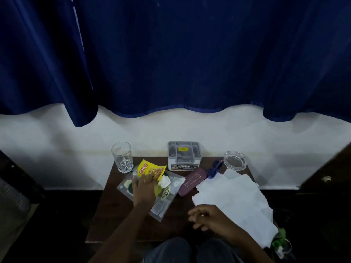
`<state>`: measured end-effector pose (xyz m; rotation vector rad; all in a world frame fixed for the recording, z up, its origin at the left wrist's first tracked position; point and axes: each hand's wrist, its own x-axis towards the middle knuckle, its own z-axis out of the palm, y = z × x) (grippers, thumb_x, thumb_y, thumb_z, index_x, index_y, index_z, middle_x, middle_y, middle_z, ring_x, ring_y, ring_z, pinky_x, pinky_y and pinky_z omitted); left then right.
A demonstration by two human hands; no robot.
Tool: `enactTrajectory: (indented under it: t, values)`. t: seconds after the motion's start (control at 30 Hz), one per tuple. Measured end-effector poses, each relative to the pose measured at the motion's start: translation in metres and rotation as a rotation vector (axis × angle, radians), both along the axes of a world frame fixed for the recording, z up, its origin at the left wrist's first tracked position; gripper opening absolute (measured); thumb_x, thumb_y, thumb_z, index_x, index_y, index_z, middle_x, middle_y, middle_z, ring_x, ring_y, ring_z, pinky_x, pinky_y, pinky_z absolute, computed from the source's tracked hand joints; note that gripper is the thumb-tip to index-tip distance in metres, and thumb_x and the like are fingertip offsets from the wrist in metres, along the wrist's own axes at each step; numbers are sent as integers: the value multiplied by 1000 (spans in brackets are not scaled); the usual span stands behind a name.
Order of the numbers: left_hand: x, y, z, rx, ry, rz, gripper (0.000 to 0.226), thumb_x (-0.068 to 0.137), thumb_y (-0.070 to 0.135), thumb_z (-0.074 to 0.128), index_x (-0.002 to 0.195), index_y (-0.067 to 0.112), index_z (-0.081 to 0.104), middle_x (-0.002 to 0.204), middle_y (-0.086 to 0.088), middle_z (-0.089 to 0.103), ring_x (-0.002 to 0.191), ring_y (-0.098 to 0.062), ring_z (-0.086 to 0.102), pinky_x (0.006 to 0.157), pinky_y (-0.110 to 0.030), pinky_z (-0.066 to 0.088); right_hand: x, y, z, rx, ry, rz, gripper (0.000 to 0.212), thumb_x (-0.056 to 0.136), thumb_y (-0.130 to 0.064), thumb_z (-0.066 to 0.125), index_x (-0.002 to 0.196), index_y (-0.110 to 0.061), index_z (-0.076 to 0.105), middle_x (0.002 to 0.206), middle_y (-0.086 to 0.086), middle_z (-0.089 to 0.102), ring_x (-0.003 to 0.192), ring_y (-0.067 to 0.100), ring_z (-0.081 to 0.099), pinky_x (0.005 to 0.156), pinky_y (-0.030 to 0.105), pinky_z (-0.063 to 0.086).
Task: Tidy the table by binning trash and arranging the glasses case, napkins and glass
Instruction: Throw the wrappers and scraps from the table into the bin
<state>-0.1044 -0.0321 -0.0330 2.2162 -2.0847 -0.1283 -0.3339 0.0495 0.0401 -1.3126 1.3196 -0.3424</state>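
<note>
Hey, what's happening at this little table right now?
A seated person is tidying a small dark wooden table. Their left hand rests on a yellow printed packet lying on a clear plastic pouch beside crumpled white tissue. The right hand hovers, empty, near the spread white napkins. The maroon glasses case and clear drinking glass sit untouched.

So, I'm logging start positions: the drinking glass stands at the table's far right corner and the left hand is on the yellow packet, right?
Not quite. The head view shows the drinking glass at the table's far left corner; the far right corner holds a clear ashtray. The left hand is indeed on the yellow packet.
</note>
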Motion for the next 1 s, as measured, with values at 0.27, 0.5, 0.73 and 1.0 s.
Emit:
enactTrajectory:
  t: [0.27,0.5,0.73,1.0]
  values:
    - [-7,6,30,-555,342,-57,34,63,-3,74,92,13,75,96,-7,75,92,-22,70,96,-40,40,-8,-1,21,-145,-95,-162,23,87,-2,51,88,-19,66,91,3,69,71,6,65,63,16,45]
    - [-72,31,91,-259,1234,-101,25,84,-9,57,83,13,70,89,11,72,71,14,62,66,-5,47,-52,4,66,-436,-91,-225,28,84,1,59,89,-26,65,91,-7,65,82,16,59,76,29,48]
    - [-166,55,87,44,1212,-396,45,80,-1,57,70,40,72,82,17,73,83,-9,66,76,-28,50,-137,0,77,-488,188,-137,56,80,-5,68,132,-8,48,126,8,50,109,11,46,81,5,38]
    - [-273,97,73,164,1104,-582,41,85,-4,54,87,36,63,98,23,64,92,10,58,80,-6,43,-256,46,46,-442,381,-326,17,65,8,67,70,-8,67,60,-6,57,53,-5,51,60,24,40]
